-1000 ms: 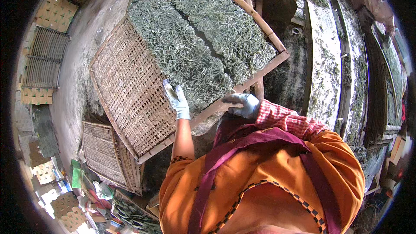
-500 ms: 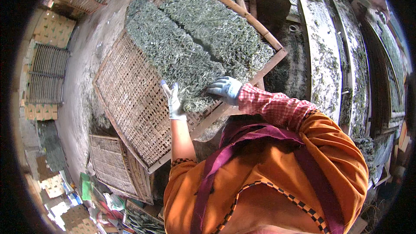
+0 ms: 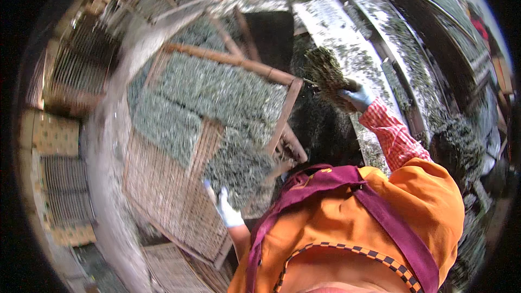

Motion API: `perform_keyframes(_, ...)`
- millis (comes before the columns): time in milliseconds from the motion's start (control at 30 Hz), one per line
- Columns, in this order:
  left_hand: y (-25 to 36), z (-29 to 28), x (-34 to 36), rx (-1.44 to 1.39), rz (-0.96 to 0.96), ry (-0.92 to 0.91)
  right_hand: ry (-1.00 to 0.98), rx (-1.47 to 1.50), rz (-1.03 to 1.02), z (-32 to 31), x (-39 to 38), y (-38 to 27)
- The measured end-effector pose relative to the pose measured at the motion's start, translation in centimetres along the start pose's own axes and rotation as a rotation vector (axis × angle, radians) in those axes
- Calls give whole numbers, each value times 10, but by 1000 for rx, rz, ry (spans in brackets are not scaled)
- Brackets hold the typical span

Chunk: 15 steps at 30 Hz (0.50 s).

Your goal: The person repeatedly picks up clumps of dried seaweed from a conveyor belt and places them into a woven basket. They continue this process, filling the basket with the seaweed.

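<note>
My left hand (image 3: 228,210), in a pale glove, has its thumb and fingers spread against the edge of a loose grey-green clump of dried leaves (image 3: 239,165). That clump covers the near corner of a woven bamboo tray (image 3: 163,176). Out to the right, my gloved right hand (image 3: 358,97) is closed round a shaggy green-brown bundle of dried plant matter (image 3: 325,70). Motion blur hides its exact kind. Farther back on the tray lies a thick mat of grey-green leaves (image 3: 217,89) in two strips.
A bamboo pole (image 3: 233,59) and wooden bar (image 3: 284,114) border the tray. To the right run long pale boards (image 3: 347,38) strewn with leaf bits, above a dark gap (image 3: 331,135). Slatted racks (image 3: 65,190) and cartons (image 3: 54,133) stand at left.
My right hand has swung from the leaf mat out to the right and now grips a bundle. A clump has come away from the mat beside my left hand. The view has turned.
</note>
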<state>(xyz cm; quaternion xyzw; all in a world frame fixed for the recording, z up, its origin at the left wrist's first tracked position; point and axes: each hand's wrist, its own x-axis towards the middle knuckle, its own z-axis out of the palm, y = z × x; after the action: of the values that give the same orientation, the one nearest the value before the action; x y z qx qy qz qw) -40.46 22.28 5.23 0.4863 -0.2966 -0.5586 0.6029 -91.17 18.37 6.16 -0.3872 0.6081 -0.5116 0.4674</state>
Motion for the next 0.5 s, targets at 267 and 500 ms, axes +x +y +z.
perform_keyframes(267,-16,79,22,51,19,-259,305,-815,-289,-97,-43,29)
perform_keyframes(500,-57,92,61,176,-15,-174,321,-866,-82,-81,-57,27)
